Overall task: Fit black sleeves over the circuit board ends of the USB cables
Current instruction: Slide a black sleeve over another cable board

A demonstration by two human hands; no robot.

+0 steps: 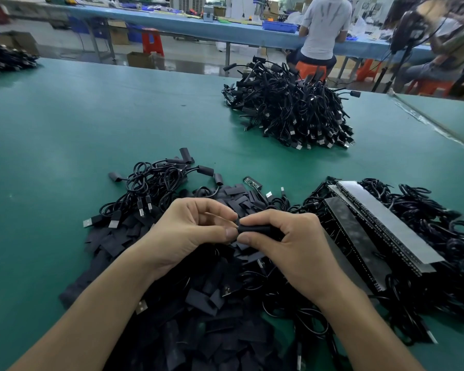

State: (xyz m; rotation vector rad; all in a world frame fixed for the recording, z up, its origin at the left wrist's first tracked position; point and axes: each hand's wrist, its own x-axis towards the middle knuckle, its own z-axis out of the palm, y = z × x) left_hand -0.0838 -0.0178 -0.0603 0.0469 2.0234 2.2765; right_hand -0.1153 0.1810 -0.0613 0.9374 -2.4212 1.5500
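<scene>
The right hand is gripping a black sleeve between curled fingers and thumb. The left hand is pinching the sleeve's left end with thumb and forefinger. Both hands are working above a heap of loose sleeves. Sleeved cables are lying beyond the left hand, with taped cable bundles at right. A large cable pile is sitting farther back on the green table.

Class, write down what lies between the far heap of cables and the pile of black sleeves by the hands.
Head view: bare green table separates the far heap from the sleeves; one circuit board lies at their edge.
</scene>
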